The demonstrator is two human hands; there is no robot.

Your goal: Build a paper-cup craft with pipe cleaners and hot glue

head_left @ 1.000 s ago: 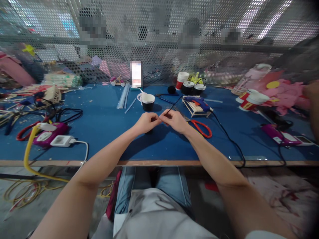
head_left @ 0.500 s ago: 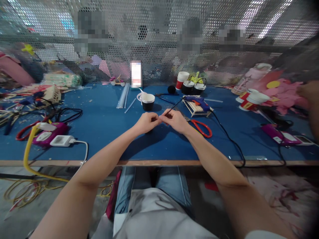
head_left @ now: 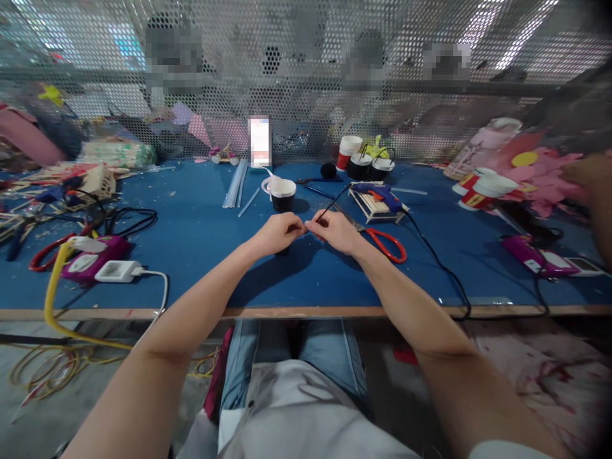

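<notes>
My left hand [head_left: 280, 233] is closed in a pinch above the blue table. What its fingertips hold, if anything, is too small to make out. Close beside it, my right hand [head_left: 337, 231] pinches a thin black strip [head_left: 333, 203] that slants up and away to the right. The fingertips of both hands almost meet. A small dark object [head_left: 282, 251] shows partly under my left hand; its kind is hidden. Just beyond the hands stands a black-and-white paper cup [head_left: 284, 196] with white ribbon at its side.
Red-handled scissors [head_left: 386, 245] lie right of my right hand. Behind them a blue glue gun [head_left: 382, 194] rests on a small stick rack [head_left: 373, 211], its cord running forward. Clear glue sticks [head_left: 235, 186], decorated cups [head_left: 358, 166] and a phone [head_left: 260, 141] stand farther back. Purple power strips [head_left: 98, 258] flank both sides.
The two hands have drawn very slightly apart at the fingertips, and my left hand sits a little more to the left. The things on the table stay in place.
</notes>
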